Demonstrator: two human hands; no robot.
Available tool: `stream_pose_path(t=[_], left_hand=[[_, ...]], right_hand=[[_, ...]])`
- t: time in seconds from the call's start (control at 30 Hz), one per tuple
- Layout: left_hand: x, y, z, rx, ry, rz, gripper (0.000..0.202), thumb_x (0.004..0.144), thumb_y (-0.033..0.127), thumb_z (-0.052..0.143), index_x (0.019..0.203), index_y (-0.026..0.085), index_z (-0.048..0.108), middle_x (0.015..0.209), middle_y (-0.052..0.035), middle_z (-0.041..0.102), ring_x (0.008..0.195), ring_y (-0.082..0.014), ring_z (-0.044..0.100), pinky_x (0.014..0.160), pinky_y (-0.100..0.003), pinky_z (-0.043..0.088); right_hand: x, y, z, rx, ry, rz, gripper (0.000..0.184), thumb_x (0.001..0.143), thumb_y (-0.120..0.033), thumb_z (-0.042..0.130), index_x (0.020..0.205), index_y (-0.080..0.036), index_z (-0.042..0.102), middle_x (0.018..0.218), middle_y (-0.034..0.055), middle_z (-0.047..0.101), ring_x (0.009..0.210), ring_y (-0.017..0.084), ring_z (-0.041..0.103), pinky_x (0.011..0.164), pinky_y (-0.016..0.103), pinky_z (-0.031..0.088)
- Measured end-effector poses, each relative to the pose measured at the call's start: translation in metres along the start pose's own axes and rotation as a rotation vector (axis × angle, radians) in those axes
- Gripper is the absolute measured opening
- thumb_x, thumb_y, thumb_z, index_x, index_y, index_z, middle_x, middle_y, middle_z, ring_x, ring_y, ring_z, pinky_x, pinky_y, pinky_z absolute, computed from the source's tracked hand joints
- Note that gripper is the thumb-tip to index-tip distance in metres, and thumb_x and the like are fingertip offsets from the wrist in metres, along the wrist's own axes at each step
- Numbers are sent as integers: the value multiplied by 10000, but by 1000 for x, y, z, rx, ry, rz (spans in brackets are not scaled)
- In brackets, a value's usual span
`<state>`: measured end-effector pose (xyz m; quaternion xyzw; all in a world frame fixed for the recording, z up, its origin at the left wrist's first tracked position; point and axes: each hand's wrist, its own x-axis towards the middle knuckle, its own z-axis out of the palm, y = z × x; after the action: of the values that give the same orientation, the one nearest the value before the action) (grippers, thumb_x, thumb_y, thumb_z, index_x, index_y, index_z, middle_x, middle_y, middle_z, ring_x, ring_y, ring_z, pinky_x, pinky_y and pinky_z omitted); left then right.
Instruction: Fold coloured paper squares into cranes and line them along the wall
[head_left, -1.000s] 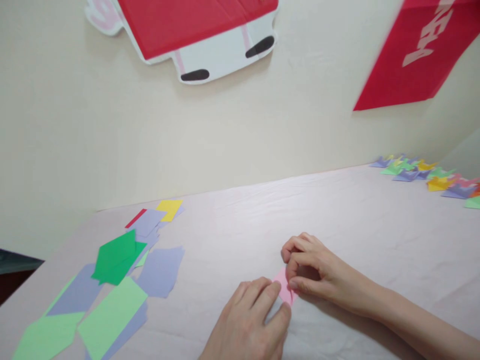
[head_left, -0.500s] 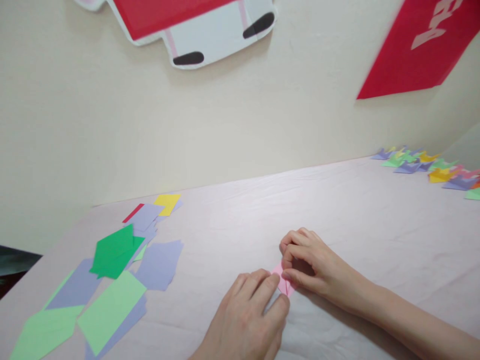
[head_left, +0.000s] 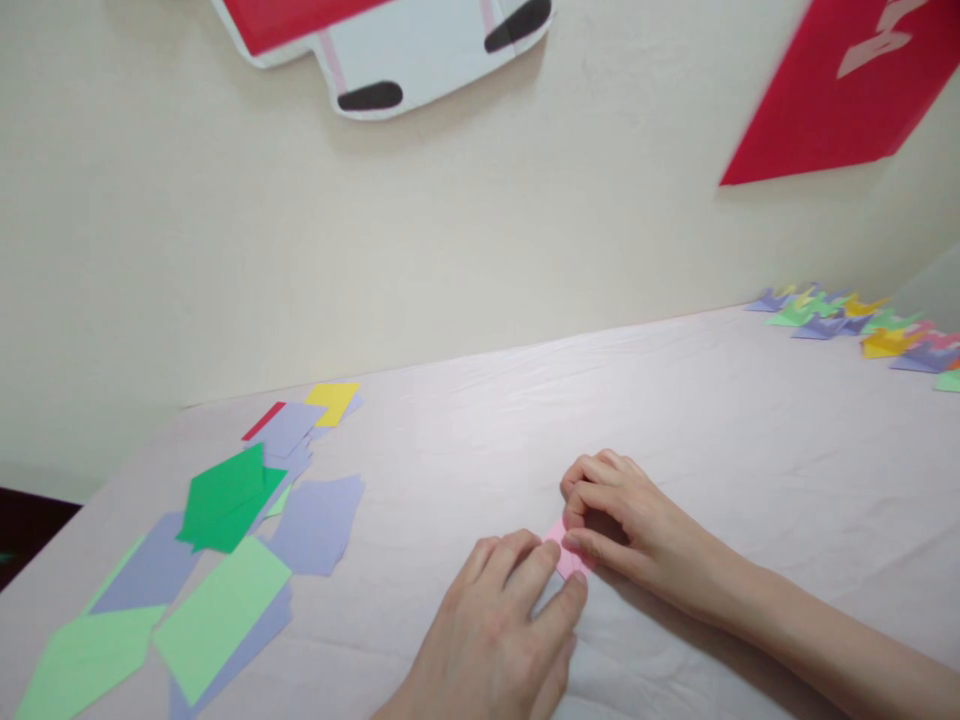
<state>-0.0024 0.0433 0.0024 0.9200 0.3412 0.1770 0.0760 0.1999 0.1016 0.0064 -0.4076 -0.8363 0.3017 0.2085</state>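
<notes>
A small piece of folded pink paper [head_left: 568, 563] lies on the pale cloth in front of me, partly covered by my fingers. My left hand [head_left: 506, 615] comes from below, its fingertips and thumb pressing on the paper's left and near edges. On the right side, my right hand [head_left: 619, 515] pinches the far right part of the paper with curled fingers and thumb. How the paper is folded under the fingertips is hidden.
To the left lie scattered sheets: light green paper [head_left: 225, 615], dark green paper [head_left: 229, 500], lavender paper [head_left: 319, 525] and yellow paper [head_left: 332, 400]. Several folded paper shapes [head_left: 821, 325] stand at the far right. Behind the cloth-covered table [head_left: 450, 430] rises a wall with a red hanging [head_left: 832, 110].
My left thumb has slid slightly up and right along the pink paper's near edge. My right hand keeps nearly the same pinch. The view has shifted slightly.
</notes>
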Motion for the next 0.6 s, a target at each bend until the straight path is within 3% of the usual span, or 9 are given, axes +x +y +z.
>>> stream_pose_path(t=[0.33, 0.5, 0.6], left_hand=[[0, 3, 0, 4, -2, -38, 307, 826, 133, 536, 1127, 177, 581, 1106, -90, 641, 998, -270, 568, 817, -403, 502], [0, 2, 2, 29, 39, -6, 301, 843, 131, 522, 1136, 169, 579, 1304, -116, 581, 1199, -293, 502, 940, -427, 455], [1, 1, 2, -7, 16, -3, 308, 843, 140, 537, 1148, 170, 577, 1272, -97, 605, 1205, -286, 507, 958, -425, 446]], right_hand=[[0, -3, 2, -61, -2, -9, 148, 893, -129, 573, 765, -199, 548, 912, 45, 590, 884, 220, 493, 800, 381, 375], [0, -2, 3, -61, 7, -19, 101, 915, -151, 562, 830, -205, 549, 895, 43, 593, 869, 218, 493, 787, 371, 377], [0, 1, 2, -38, 24, -18, 134, 919, -116, 524, 821, -204, 546, 881, 40, 594, 863, 212, 493, 786, 364, 381]])
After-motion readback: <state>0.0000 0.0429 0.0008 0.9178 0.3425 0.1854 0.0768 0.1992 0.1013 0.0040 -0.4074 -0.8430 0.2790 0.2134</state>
